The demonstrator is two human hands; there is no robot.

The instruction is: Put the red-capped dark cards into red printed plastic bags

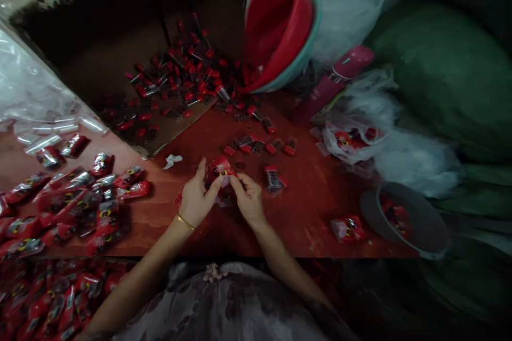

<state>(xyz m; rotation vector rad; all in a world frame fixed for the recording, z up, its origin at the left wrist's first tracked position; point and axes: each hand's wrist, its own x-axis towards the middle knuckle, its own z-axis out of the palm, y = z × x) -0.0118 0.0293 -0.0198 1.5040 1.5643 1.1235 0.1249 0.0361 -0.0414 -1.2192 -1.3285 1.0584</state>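
Note:
My left hand (197, 197) and my right hand (247, 196) meet over the red table (304, 208), both pinching a small red printed packet (221, 168) between their fingertips. A thin gold bangle circles my left wrist. More red packet material lies under my hands. One small red-capped item in a clear wrapper (273, 178) rests just right of my right hand. A finished red packet (347, 228) lies farther right near the table's front edge.
A heap of red packets (76, 202) covers the left of the table and spills below it. A tipped cardboard box (152, 64) holds several red-capped items. Red and teal basins (280, 26) lean at the back. A grey bowl (404, 221) and plastic bags sit on the right.

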